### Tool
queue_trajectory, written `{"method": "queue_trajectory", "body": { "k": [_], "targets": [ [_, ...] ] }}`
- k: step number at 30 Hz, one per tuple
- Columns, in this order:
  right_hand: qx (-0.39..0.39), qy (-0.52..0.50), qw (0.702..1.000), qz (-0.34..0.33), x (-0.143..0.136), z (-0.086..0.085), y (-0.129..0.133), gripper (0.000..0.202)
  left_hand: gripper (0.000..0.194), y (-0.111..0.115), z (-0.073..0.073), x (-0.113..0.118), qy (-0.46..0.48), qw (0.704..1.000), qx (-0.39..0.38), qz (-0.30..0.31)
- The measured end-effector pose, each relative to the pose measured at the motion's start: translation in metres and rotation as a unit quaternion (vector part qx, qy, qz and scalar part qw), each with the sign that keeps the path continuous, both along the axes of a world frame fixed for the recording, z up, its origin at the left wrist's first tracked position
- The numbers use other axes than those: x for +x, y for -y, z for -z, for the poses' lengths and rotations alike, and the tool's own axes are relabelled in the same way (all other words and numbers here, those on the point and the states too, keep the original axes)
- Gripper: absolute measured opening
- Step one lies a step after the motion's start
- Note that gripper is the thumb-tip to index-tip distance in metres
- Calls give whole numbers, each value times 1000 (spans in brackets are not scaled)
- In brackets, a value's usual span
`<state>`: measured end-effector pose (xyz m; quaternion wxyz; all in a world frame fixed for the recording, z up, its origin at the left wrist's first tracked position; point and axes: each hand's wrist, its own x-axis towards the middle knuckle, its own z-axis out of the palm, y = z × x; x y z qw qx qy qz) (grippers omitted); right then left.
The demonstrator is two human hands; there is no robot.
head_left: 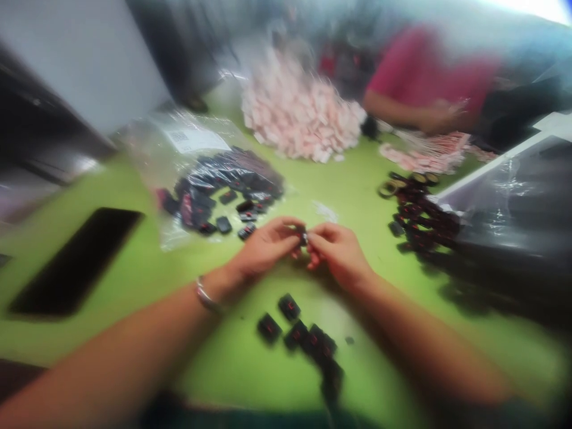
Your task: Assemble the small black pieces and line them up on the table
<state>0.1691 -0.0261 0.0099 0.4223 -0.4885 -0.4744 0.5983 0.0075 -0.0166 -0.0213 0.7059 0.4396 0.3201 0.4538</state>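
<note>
Both my hands meet near the middle of the green table point(214, 351), with a small black piece point(304, 238) pinched between their fingertips. My left hand point(270, 245) grips its left side, thumb and index finger together. The thumb and index finger of my right hand point(340, 250) close on its right side, where something pale glints; it is too small to make out. Nearer to me lies a loose group of black plastic parts point(297, 335) with red marks. Just beyond my left hand, more black parts point(223, 224) lie at the mouth of a clear plastic bag point(167, 241).
A large pile of pale pink pieces point(304, 119) stands at the back. A co-worker in a pink top point(429, 77) handles similar pale pieces point(424, 155). Dark parts point(420, 220) lie at right beside a plastic-covered box point(513, 196). A dark flat rectangle point(75, 262) lies at left.
</note>
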Motion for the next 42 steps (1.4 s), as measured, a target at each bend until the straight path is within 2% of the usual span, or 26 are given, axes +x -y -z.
{"method": "queue_trajectory", "body": {
  "k": [10,14,16,19,24,30,35,37,39,41,42],
  "targets": [
    [13,162,987,-14,-4,-3,1,12,29,2,1,3,-78,996,32,-43],
    [56,194,979,-11,-4,-3,2,12,30,2,-1,4,-79,996,23,-32],
    [61,177,982,-11,-3,-2,2,13,32,1,0,3,-57,998,6,-22],
    [26,93,995,-18,-1,-2,2,19,33,-1,1,2,-10,1000,-19,-13],
    [-8,22,1000,-18,-1,2,1,22,32,-1,3,1,5,1000,-10,5],
    [-10,48,998,-31,2,3,0,18,30,-2,8,-1,-54,997,47,19],
    [-16,129,989,-74,6,-3,-3,9,23,-2,8,-3,-129,984,119,26],
    [20,193,979,-68,4,-2,-4,10,23,-2,7,-3,-144,981,131,23],
    [92,250,964,-29,1,0,-4,14,23,-2,6,-2,-140,983,116,12],
    [146,257,955,16,-2,2,-3,15,25,-1,4,0,-109,991,77,-3],
    [145,241,959,23,-3,2,-1,15,27,0,4,1,-86,995,54,-8]
  ]
}}
